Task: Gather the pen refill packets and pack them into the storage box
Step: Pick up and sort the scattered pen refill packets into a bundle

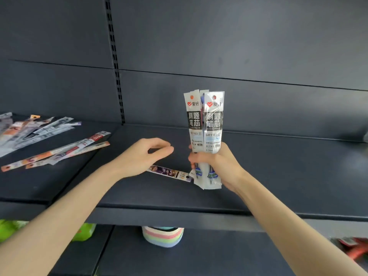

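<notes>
- Centrally, one bundle of pen refill packets [205, 124] stands upright. Two white fronts are countable; edges behind suggest more, number unclear.
- Each front: red heart logo, black band with large white characters, "GR1103" below, clear plastic showing blue refill tips at the bottom.
- Right hand [216, 163] is wrapped tight round the bundle's lower half, hiding the print there.
- Left hand [143, 156], at 9 o'clock of the bundle, has fingers loosely curled, thumb and forefinger nearly meeting, with nothing seen between them.
- One purple-printed packet [171, 173] lies flat on the dark shelf [278, 176], at 6 o'clock of the left hand, one end hidden under the wrist.
- Two loose packet heaps at 9 o'clock: near heap [59, 152], far heap [29, 130], which is cut off by the frame.
- Lower shelf, half hidden: pastel striped item [163, 236] at 6 o'clock.
</notes>
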